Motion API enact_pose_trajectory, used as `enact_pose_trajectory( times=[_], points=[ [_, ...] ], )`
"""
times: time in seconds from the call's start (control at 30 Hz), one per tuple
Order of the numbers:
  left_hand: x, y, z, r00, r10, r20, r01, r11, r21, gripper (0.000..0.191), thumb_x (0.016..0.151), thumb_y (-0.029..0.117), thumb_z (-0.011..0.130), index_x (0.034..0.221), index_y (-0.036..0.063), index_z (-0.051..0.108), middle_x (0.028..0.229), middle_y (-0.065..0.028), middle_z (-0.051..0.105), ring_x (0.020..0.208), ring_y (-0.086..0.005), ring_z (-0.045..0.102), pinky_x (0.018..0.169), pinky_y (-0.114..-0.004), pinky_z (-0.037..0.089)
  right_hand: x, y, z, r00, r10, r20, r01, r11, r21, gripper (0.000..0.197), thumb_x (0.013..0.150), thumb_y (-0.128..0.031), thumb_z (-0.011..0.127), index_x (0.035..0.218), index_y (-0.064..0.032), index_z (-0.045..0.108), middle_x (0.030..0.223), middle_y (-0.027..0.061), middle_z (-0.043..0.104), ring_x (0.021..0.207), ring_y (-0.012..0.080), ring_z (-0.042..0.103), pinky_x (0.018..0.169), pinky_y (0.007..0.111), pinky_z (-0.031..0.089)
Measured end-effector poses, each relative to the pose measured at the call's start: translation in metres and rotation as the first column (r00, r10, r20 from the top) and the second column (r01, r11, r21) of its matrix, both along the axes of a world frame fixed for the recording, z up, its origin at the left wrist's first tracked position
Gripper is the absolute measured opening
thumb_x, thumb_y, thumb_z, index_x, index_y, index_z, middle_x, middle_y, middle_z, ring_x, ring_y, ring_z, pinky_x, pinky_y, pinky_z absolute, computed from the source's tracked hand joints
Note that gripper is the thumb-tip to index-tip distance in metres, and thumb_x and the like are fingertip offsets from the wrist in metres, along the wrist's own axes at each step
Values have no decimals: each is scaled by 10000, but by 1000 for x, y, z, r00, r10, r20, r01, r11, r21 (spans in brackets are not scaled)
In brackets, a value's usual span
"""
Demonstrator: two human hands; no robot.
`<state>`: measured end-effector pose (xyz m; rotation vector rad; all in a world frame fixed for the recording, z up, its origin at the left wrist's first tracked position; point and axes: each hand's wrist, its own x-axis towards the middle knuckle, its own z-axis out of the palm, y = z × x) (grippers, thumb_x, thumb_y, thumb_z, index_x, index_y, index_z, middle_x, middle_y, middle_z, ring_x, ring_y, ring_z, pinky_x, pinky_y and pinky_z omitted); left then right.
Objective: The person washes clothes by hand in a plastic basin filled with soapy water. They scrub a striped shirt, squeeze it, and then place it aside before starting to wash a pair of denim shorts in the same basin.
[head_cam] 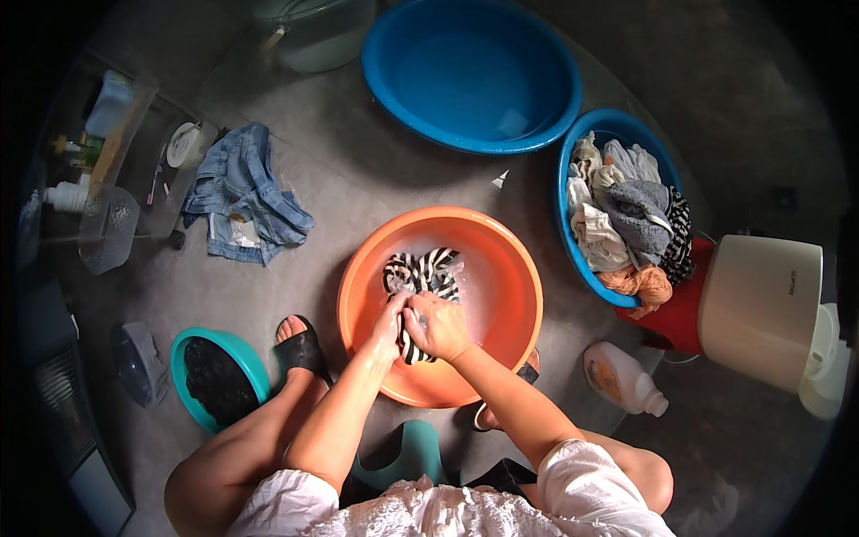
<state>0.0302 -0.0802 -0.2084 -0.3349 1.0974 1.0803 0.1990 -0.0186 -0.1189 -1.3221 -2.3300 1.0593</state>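
Both my hands grip a wet black-and-white striped cloth (429, 268) over an orange plastic basin (513, 322). My left hand (392, 329) holds the cloth from the left side. Close against it, my right hand (439, 324) is closed around the same cloth, its knuckles upward. One end of the fabric hangs below the hands, and the bunched rest lies above them inside the basin. Whitish, sudsy water (480, 288) covers part of the basin floor. What the fingers do underneath is hidden.
At upper right, a blue tub (564, 221) holds piled laundry beside a larger blue basin (463, 74). Denim clothing (248, 194) lies on the floor at left. A teal basin (178, 362) contains dark cloth. A plastic bottle (621, 376) lies near a beige appliance (758, 302).
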Motion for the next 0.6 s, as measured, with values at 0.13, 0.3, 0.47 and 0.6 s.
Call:
enact_pose_trajectory(
  times=[0.13, 0.3, 0.47, 0.6],
  points=[
    [-4, 18, 32, 959, -120, -258, 157, 979, 127, 284, 1054, 46, 942, 1017, 190, 700, 976, 60, 751, 923, -85, 721, 812, -343, 582, 45, 18, -11, 923, -229, 310, 344, 850, -398, 566, 1242, -592, 765, 1294, -49, 918, 1226, 297, 961, 1178, 559, 937, 1010, 668, 728],
    [-17, -3, 14, 621, -190, -760, 518, 828, 216, 358, 1074, -6, 939, 1128, 151, 622, 1113, 59, 670, 1061, -84, 635, 963, -320, 558, 82, 47, -15, 883, 12, 469, 280, 789, -547, 1290, 986, -513, 1153, 2033, -175, 479, 2053, 347, 569, 1728, 572, 766, 1478, 658, 632],
    [-30, -17, -26, 433, -192, -881, 353, 935, -30, 775, 1128, -32, 908, 1839, 152, 658, 1756, -197, 721, 1650, -401, 755, 1443, -537, 600, 21, 61, -87, 931, -65, 359, 178, 939, -293, 1203, 1041, -576, 1119, 2062, -287, 552, 2190, 333, 338, 2008, 616, 354, 1526, 738, 550],
    [0, 5, -16, 580, -384, -719, 419, 897, -142, 1222, 1129, 277, 1083, 2120, 332, 369, 1979, -327, 452, 1855, -513, 556, 1518, -615, 549, 16, 28, -128, 894, 210, 396, -154, 973, -169, 883, 1134, -369, 960, 1949, -198, 667, 2125, 286, 463, 1949, 595, 454, 1499, 786, 519]
  ],
)
